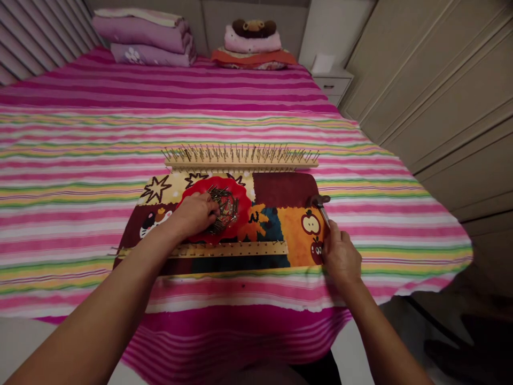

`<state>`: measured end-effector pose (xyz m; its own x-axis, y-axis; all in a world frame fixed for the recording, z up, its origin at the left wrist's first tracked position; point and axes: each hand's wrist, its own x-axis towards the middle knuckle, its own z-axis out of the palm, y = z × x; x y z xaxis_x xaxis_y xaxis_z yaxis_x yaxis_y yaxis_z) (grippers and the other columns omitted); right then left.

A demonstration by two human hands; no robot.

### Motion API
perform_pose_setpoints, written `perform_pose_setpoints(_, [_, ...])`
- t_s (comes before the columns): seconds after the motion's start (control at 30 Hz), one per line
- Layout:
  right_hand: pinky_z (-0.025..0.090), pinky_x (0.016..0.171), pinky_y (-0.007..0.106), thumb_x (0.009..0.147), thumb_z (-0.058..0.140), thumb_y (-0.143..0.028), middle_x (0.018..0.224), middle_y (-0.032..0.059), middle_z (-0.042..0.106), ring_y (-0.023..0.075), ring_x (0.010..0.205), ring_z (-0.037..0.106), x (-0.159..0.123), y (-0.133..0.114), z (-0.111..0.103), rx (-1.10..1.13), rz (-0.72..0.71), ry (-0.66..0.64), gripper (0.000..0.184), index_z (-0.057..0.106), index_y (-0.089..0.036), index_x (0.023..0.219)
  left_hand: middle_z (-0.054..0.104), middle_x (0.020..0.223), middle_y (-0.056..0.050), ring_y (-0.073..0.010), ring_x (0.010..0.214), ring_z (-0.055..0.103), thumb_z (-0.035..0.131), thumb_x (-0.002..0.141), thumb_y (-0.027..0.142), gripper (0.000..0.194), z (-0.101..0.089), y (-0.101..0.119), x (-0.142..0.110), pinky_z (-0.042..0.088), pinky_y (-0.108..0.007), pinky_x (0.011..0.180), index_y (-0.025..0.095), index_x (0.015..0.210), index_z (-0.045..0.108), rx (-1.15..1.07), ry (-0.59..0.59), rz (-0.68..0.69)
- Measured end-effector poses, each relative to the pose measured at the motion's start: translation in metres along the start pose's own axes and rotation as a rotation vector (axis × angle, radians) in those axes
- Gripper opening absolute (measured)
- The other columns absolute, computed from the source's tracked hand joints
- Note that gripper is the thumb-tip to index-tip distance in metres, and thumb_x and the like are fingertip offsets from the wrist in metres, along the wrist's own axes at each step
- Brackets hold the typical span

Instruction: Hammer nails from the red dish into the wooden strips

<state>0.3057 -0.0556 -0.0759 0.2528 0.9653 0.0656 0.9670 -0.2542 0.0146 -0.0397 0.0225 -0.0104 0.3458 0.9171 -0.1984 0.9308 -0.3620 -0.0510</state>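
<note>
My left hand reaches into a scalloped red bowl, its fingers bent together at the heap of nails. Whatever lies between those fingertips is hidden. On the right, my right hand is closed around the handle of a hammer, whose dark head points away from me. In front of the bowl lies a narrow wooden strip with rows of small dark marks and some nails along it. Behind the bowl, another wooden strip bristles with many upright and slanting nails.
A patterned mat lies under the bowl on a striped bedspread. Folded purple bedding and a smaller folded pile are at the far end. A white nightstand and wardrobe doors stand at the right.
</note>
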Motion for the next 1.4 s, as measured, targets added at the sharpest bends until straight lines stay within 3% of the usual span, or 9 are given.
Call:
perform_pose_setpoints(0.23, [0.022, 0.047, 0.026, 0.096, 0.038, -0.027, 0.097, 0.0093, 0.058, 0.0156, 0.064, 0.054, 0.0, 0.0, 0.0, -0.013, 0.008, -0.019, 0.043, 0.039, -0.018, 0.138, 0.062, 0.09, -0.009, -0.0215, 0.084, 0.057, 0.046, 0.078, 0.03, 0.027, -0.011, 0.008, 0.009, 0.043, -0.033, 0.079, 0.018, 0.084, 0.069, -0.096, 0.114, -0.089])
perform_pose_setpoints(0.37, [0.021, 0.047, 0.027, 0.097, 0.034, -0.028, 0.099, 0.01, 0.059, 0.016, 0.066, 0.054, -0.001, -0.001, -0.001, -0.007, 0.016, -0.035, 0.043, 0.038, -0.018, 0.139, 0.064, 0.093, -0.01, -0.0255, 0.091, 0.06, 0.05, 0.077, 0.031, 0.024, -0.011, 0.018, 0.02, 0.045, -0.035, 0.078, 0.02, 0.084, 0.07, -0.171, 0.043, -0.113])
perform_pose_setpoints(0.53, [0.022, 0.048, 0.027, 0.096, 0.038, -0.027, 0.1, 0.0113, 0.059, 0.0163, 0.068, 0.055, 0.0, -0.001, 0.001, 0.019, 0.015, -0.013, 0.043, 0.039, -0.018, 0.138, 0.069, 0.087, -0.016, -0.035, 0.09, 0.063, 0.056, 0.072, 0.032, 0.021, -0.008, 0.029, 0.026, 0.046, -0.044, 0.074, 0.017, 0.075, 0.07, -0.166, 0.023, -0.273])
perform_pose_setpoints(0.73, [0.024, 0.048, 0.027, 0.096, 0.036, -0.027, 0.099, 0.0103, 0.058, 0.017, 0.069, 0.055, 0.001, 0.0, 0.003, 0.027, 0.022, -0.014, 0.044, 0.039, -0.018, 0.14, 0.07, 0.08, -0.016, -0.0317, 0.086, 0.065, 0.061, 0.068, 0.032, 0.023, -0.015, 0.044, 0.041, 0.043, -0.044, 0.074, 0.011, 0.065, 0.068, -0.19, 0.022, -0.432])
perform_pose_setpoints(0.87, [0.025, 0.05, 0.026, 0.096, 0.038, -0.026, 0.096, 0.0088, 0.058, 0.0167, 0.07, 0.055, 0.0, 0.002, 0.005, 0.04, 0.013, 0.005, 0.045, 0.039, -0.019, 0.14, 0.069, 0.073, -0.016, -0.0345, 0.081, 0.065, 0.067, 0.056, 0.027, 0.013, -0.027, 0.04, 0.044, 0.047, -0.045, 0.07, 0.015, 0.056, 0.063, -0.273, 0.008, -0.518])
perform_pose_setpoints(0.97, [0.026, 0.051, 0.026, 0.095, 0.041, -0.025, 0.095, 0.0086, 0.057, 0.016, 0.069, 0.053, 0.0, 0.002, 0.005, 0.033, -0.002, 0.016, 0.046, 0.039, -0.019, 0.14, 0.062, 0.057, -0.008, -0.0264, 0.068, 0.063, 0.063, 0.058, 0.03, 0.016, -0.035, 0.022, 0.024, 0.048, -0.035, 0.063, 0.018, 0.05, 0.057, -0.459, 0.096, -0.528])
perform_pose_setpoints(1.1, [0.024, 0.051, 0.026, 0.095, 0.041, -0.025, 0.094, 0.0087, 0.057, 0.0142, 0.067, 0.051, -0.001, 0.001, 0.003, 0.038, 0.003, 0.018, 0.044, 0.039, -0.019, 0.139, 0.06, 0.054, -0.001, -0.0147, 0.055, 0.056, 0.063, 0.056, 0.029, 0.012, -0.036, 0.0, -0.019, 0.045, -0.025, 0.054, 0.018, 0.057, 0.058, -0.997, 0.331, -0.576])
perform_pose_setpoints(1.23, [0.023, 0.051, 0.027, 0.096, 0.039, -0.024, 0.095, 0.0096, 0.058, 0.0143, 0.067, 0.051, -0.002, 0.0, 0.001, 0.048, -0.005, 0.012, 0.043, 0.039, -0.018, 0.139, 0.065, 0.062, -0.001, -0.0124, 0.055, 0.057, 0.071, 0.048, 0.027, 0.029, -0.026, 0.004, -0.058, 0.046, -0.023, 0.052, 0.016, 0.074, 0.065, -1.469, 0.336, -0.61])
perform_pose_setpoints(1.4, [0.026, 0.051, 0.026, 0.096, 0.037, -0.026, 0.096, 0.0101, 0.058, 0.0141, 0.065, 0.052, -0.002, -0.002, -0.001, 0.039, 0.003, 0.012, 0.043, 0.038, -0.019, 0.139, 0.065, 0.063, -0.002, -0.0117, 0.055, 0.059, 0.075, 0.045, 0.031, 0.032, -0.015, 0.029, -0.089, 0.048, -0.024, 0.053, 0.015, 0.072, 0.066, -1.695, 0.311, -0.587])
